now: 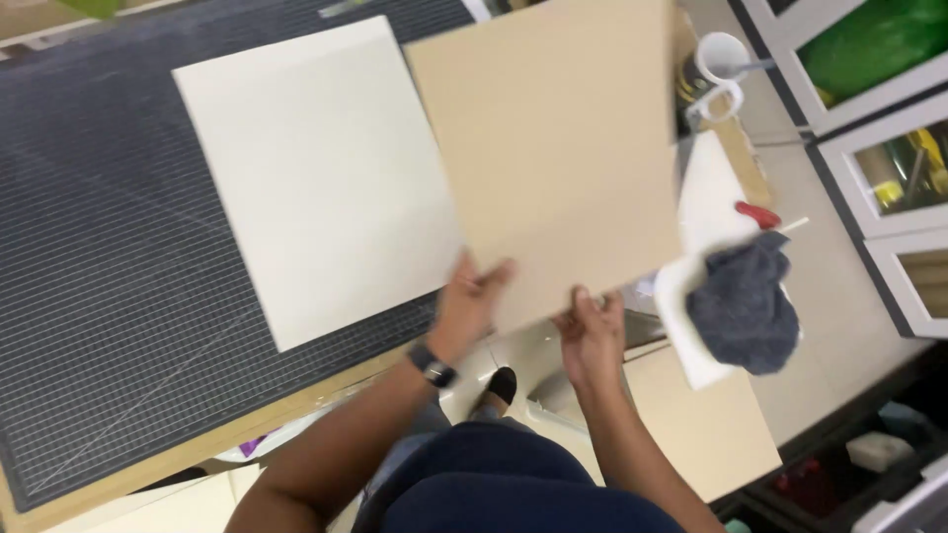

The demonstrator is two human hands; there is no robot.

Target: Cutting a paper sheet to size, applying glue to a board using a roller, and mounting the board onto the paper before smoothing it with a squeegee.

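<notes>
Both hands hold one big tan board (553, 148) by its near edge. The left hand (466, 306) pinches the left part of that edge, with the thumb on top. The right hand (591, 331) grips the same edge just beside it, fingers curled onto the board.

The board looks thin, flat and stiff, and probably light, since it stays straight while held at one end. Its face looks smooth, so it may slip. A hold at the edges looks best.

Left of the hands, a cream sheet (316, 178) lies flat on a dark cutting mat (99, 296) with a grid. Right of the hands, a grey cloth (743, 306) sits on a white slab (706, 212). Beyond that are a white mug (721, 59) and a red-handled tool (757, 214). White window frames (869, 128) stand far right.
</notes>
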